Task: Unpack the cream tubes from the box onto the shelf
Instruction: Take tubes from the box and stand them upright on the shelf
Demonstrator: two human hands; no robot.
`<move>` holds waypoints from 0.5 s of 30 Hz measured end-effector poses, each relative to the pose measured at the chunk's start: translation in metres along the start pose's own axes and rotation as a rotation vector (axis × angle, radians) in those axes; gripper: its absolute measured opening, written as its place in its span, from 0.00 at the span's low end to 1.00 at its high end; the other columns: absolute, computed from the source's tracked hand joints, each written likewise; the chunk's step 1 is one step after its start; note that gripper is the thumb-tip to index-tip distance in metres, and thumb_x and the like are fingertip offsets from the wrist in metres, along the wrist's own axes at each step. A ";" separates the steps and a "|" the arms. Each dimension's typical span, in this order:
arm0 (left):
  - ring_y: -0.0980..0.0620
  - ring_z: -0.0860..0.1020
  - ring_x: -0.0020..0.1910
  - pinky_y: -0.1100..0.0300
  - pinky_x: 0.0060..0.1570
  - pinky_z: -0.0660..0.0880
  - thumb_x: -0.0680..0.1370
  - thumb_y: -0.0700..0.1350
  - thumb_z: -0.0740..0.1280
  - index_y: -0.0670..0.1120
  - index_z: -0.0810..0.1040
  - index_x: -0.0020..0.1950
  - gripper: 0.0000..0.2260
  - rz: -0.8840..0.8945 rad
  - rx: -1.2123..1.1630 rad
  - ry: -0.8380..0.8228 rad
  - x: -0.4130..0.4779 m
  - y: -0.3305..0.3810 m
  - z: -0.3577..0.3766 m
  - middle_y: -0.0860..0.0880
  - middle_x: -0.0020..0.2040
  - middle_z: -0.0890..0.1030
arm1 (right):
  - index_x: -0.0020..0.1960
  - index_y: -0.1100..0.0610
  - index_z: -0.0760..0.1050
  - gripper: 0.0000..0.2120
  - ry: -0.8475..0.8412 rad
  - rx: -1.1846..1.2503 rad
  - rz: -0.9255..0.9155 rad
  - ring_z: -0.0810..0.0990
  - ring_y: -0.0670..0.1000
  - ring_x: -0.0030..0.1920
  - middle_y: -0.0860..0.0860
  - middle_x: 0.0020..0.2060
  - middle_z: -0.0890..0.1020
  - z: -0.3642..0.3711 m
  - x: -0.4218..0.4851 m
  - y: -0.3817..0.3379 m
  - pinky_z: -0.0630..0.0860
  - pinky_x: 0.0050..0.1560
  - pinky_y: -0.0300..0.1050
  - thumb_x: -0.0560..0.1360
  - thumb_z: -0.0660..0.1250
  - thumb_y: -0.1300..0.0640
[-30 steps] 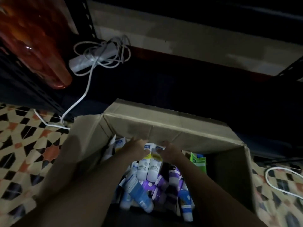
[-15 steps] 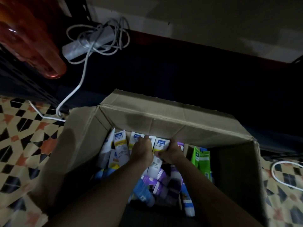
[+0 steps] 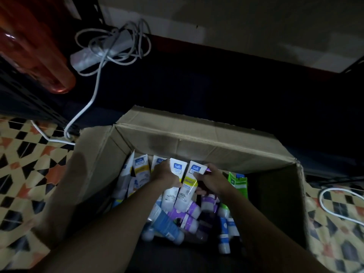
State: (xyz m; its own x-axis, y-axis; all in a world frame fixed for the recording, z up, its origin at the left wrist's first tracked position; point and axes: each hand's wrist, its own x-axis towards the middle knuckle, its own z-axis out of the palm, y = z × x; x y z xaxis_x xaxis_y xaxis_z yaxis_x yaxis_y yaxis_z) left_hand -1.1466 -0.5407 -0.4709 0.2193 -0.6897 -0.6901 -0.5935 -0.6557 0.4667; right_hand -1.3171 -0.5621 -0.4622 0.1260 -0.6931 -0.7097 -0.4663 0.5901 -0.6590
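An open cardboard box [image 3: 197,142] stands on the floor, filled with several cream tubes in white, blue, purple and green. My left hand [image 3: 164,174] grips a white tube with a yellow band [image 3: 173,186] near the box's far wall. Beside it, my right hand [image 3: 211,177] pinches a second white and yellow tube [image 3: 188,186]. Both tubes stand upright, raised above the heap. More white tubes [image 3: 140,170] lean at the left, and a green tube [image 3: 237,183] stands at the right. The dark shelf [image 3: 216,91] lies beyond the box.
A white power strip with coiled cable [image 3: 106,50] lies on the shelf's left part, its cord trailing to the patterned tile floor [image 3: 25,160]. An orange translucent container [image 3: 33,48] stands at the far left. Another white cable [image 3: 334,205] loops at the right.
Both hands have drawn the two white and yellow tubes upward out of the heap, so their labelled tops now show clearly. The view has shifted a little.
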 end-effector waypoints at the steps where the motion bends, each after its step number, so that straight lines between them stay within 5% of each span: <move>1: 0.48 0.79 0.55 0.56 0.55 0.77 0.62 0.46 0.79 0.46 0.75 0.56 0.26 0.027 -0.033 -0.018 -0.001 -0.001 -0.002 0.48 0.55 0.81 | 0.48 0.58 0.68 0.07 0.011 -0.010 -0.023 0.77 0.55 0.28 0.60 0.35 0.79 0.001 -0.003 -0.001 0.74 0.25 0.47 0.77 0.67 0.60; 5: 0.47 0.78 0.58 0.56 0.54 0.75 0.72 0.53 0.70 0.43 0.72 0.65 0.25 0.116 -0.164 -0.013 -0.013 -0.002 -0.017 0.46 0.60 0.80 | 0.43 0.51 0.72 0.05 0.078 -0.107 -0.225 0.77 0.53 0.35 0.57 0.37 0.80 -0.001 -0.023 -0.010 0.78 0.43 0.59 0.75 0.67 0.53; 9: 0.46 0.81 0.49 0.55 0.45 0.77 0.76 0.48 0.68 0.47 0.77 0.49 0.06 0.225 -0.275 0.089 -0.049 0.004 -0.052 0.47 0.46 0.83 | 0.45 0.51 0.74 0.03 0.102 -0.123 -0.366 0.78 0.52 0.34 0.59 0.39 0.81 -0.005 -0.057 -0.037 0.78 0.43 0.52 0.76 0.67 0.52; 12: 0.50 0.80 0.36 0.48 0.43 0.78 0.69 0.51 0.69 0.49 0.74 0.39 0.08 0.355 -0.262 0.118 -0.086 0.011 -0.092 0.47 0.37 0.82 | 0.47 0.47 0.75 0.06 0.076 -0.113 -0.498 0.83 0.54 0.40 0.52 0.40 0.84 -0.005 -0.086 -0.067 0.80 0.46 0.58 0.72 0.66 0.47; 15: 0.50 0.76 0.30 0.54 0.36 0.75 0.72 0.46 0.70 0.48 0.73 0.39 0.07 0.472 -0.158 0.163 -0.137 0.033 -0.148 0.50 0.33 0.80 | 0.46 0.47 0.74 0.02 0.091 -0.101 -0.644 0.83 0.47 0.40 0.48 0.39 0.85 -0.006 -0.132 -0.118 0.80 0.45 0.53 0.75 0.67 0.51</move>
State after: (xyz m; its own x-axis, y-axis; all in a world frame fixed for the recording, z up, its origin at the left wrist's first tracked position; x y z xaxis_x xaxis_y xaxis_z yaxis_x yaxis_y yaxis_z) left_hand -1.0815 -0.5139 -0.2788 0.0816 -0.9521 -0.2948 -0.5355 -0.2914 0.7927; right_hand -1.2838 -0.5429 -0.2892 0.3346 -0.9296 -0.1546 -0.4027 0.0072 -0.9153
